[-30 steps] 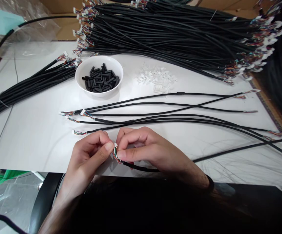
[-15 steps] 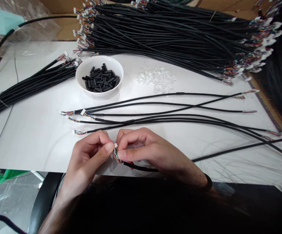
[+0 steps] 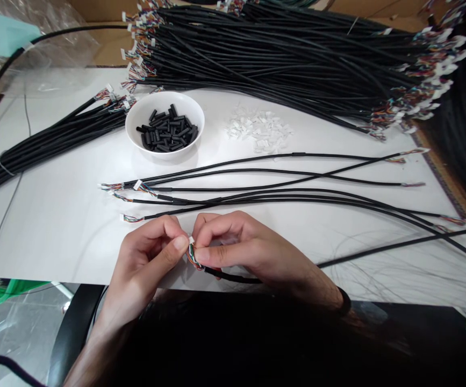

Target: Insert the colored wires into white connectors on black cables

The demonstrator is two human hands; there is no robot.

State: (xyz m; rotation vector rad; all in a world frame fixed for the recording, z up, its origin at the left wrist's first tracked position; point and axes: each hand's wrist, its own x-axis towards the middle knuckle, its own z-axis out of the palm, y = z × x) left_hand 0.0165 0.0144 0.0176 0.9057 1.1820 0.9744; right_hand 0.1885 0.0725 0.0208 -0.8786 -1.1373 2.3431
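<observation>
Multi-wire cable end (image 3: pixel 193 257): where does it lie in this view?

Over the near edge of the white table (image 3: pixel 47 226), between both hands; the black sheath (image 3: pixel 233 278) leads away from it to the right, passing below the right hand (image 3: pixel 244 247).

State of the hands?

Both pinch; the left hand (image 3: pixel 146 263) and the right hand press thumb and forefinger onto the end from opposite sides, their other fingers curled; the two hands nearly touch; a white connector (image 3: pixel 191 239) shows just above the fingertips, mostly hidden.

Handling and appearance?

Judged light; the fine wires look soft and probably fragile near the connector, the sheath more flexible yet firmer; the safer hold is likely the connector body or the sheath, not the bare wires; the wires appear thin, twisted and multicoloured, the sheath matte black.

Surroundings?

A white bowl (image 3: pixel 127 124) holds short black tubes (image 3: pixel 167 131); small white plastic pieces (image 3: pixel 259 130) lie in a heap beside it; loose black cables (image 3: pixel 233 189) lie just beyond the hands; a large bundle of black cables (image 3: pixel 277 64) lies farther off.
</observation>
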